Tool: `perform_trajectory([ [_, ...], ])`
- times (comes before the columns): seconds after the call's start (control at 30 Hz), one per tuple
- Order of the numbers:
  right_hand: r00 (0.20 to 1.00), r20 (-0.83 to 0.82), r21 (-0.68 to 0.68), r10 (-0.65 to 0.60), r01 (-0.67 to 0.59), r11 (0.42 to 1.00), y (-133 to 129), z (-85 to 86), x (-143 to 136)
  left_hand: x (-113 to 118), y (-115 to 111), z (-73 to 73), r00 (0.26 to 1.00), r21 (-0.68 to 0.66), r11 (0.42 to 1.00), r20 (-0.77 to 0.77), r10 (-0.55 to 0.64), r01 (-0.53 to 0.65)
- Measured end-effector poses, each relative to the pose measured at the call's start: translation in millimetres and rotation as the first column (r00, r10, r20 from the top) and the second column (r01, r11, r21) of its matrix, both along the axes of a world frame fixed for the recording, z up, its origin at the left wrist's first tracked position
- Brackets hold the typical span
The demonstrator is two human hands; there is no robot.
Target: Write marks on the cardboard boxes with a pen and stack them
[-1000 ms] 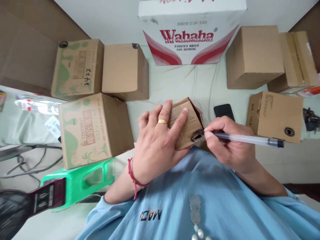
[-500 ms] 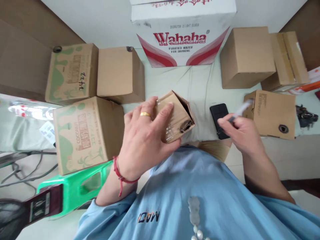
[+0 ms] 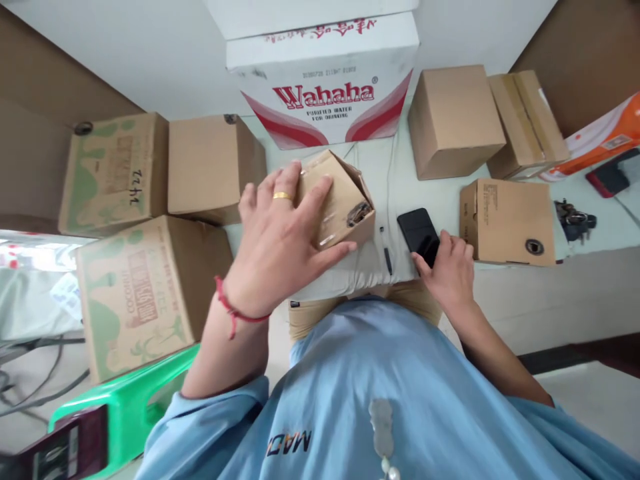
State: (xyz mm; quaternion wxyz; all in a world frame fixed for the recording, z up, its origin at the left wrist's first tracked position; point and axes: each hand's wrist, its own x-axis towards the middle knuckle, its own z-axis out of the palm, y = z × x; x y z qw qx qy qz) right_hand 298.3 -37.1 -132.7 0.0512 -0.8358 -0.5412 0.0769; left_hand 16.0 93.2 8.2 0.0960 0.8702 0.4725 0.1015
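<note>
My left hand (image 3: 280, 227), with a gold ring, lies over a small cardboard box (image 3: 334, 193). The fingers spread across its taped top, the thumb along the near side. That box sits tilted, with a gap along its right edge and a dark, torn-looking patch at the near corner. At the table's front edge my right hand (image 3: 450, 270) grips a black smartphone (image 3: 419, 230) between thumb and fingers at its lower end. The phone's glossy face is up. A thin dark pen (image 3: 387, 251) lies on the cloth between box and phone.
Cardboard cartons (image 3: 135, 293) stand at the left, and more boxes (image 3: 457, 120) at the right. A white Wahaha carton (image 3: 330, 87) is at the back. Keys (image 3: 575, 220) lie beside a smaller box (image 3: 515, 220). A green stool (image 3: 127, 407) stands at lower left.
My right hand has let go of the blurred, slim pale-grey object and taken hold of the smartphone. A pen now shows on the cloth. My left hand stays on the box.
</note>
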Motion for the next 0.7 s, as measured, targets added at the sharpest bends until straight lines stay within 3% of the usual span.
perform_trajectory([
  [0.2,0.998,-0.035,-0.041,-0.049,0.048,0.998,-11.2,-21.7,2.0,-36.1,-4.1,-5.6,0.994,-0.027,0.994,0.033,-0.1,0.101],
  [0.4,0.989,-0.082,-0.028,-0.122,0.12,0.992,7.3,-27.5,5.2,-30.9,-16.1,-1.7,0.983,-0.025,0.983,0.025,-0.181,0.181],
  [0.7,0.938,-0.325,0.026,-0.124,0.14,0.99,0.6,-32.2,27.2,-32.1,-24.8,4.9,0.978,-0.054,0.978,0.072,-0.197,0.201],
])
